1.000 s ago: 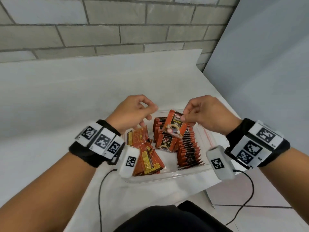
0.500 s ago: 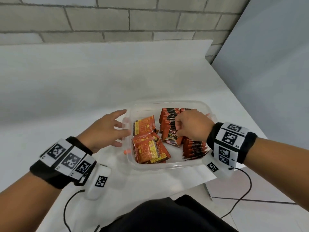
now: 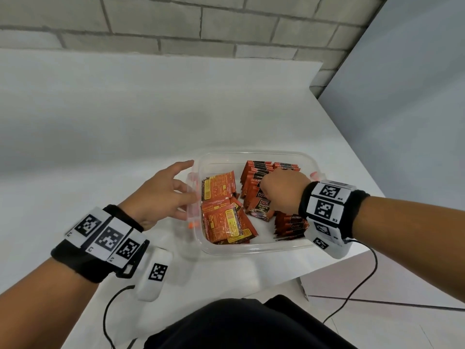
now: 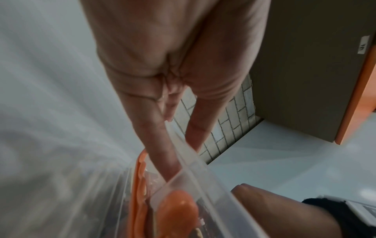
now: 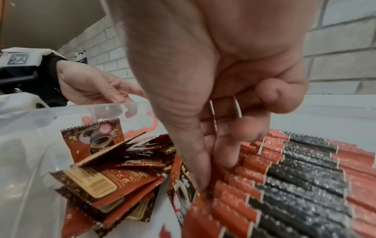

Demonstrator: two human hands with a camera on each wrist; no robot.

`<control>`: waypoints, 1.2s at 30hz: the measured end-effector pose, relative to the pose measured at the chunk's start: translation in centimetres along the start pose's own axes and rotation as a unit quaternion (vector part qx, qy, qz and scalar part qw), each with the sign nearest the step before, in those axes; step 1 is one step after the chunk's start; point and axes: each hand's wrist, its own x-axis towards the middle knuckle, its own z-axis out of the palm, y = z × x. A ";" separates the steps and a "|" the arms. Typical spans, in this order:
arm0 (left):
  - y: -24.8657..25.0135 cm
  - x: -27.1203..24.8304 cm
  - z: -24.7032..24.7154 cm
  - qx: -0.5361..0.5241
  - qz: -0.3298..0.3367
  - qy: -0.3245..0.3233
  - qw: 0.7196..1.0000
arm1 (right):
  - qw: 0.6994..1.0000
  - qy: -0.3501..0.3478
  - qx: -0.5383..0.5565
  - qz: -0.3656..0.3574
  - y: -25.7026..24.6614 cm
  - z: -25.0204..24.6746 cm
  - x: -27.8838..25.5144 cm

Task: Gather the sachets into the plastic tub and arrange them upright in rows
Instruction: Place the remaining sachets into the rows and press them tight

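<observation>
Right hand (image 3: 281, 191) in plastic tub (image 3: 251, 250), thumb and fingers pinching a sachet (image 5: 195, 207) at the upright rows (image 5: 301, 185); sachet mostly hidden. Left hand (image 3: 161, 195) relaxed, fingers straight against tub's left wall; contact blurred in wrist view.

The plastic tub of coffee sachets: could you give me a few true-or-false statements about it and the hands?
1. The left hand touches the plastic tub from outside. True.
2. The right hand rests on the table. False: it is inside the tub, pinching a sachet at the upright rows.
3. All sachets stand upright. False: a loose pile lies flat.
4. The tub is transparent. True.
</observation>
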 end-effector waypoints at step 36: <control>-0.5 0.2 -0.1 -0.025 0.009 -0.008 1.000 | 1.000 0.023 0.009 0.005 -0.6 -0.3 -0.7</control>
